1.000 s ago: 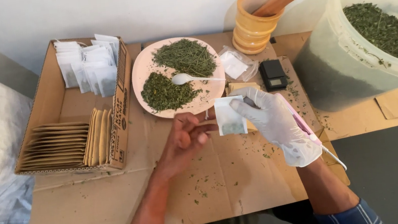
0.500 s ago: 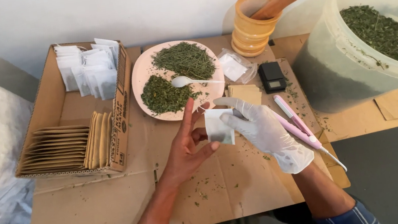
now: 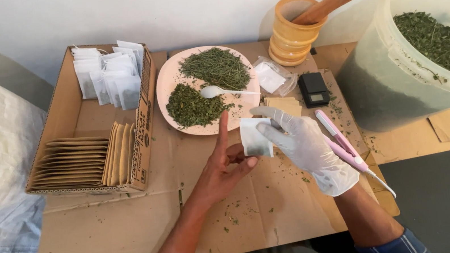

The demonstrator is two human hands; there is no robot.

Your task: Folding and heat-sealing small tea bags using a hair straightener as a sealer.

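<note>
Pinching a white sachet (image 3: 255, 137), gloved right hand (image 3: 305, 144) meets the open-fingered left hand (image 3: 223, 167) near the plate (image 3: 165, 85).

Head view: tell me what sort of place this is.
Probably a small home workbench for packing dried herbs into tea bags. A pink plate holds two herb piles, a cardboard box holds empty sachets, and the gloved right hand holds a white sachet.

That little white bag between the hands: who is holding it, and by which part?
The gloved right hand pinches the small white bag along its right edge. The bare left hand touches its lower left corner with the fingertips.
</note>
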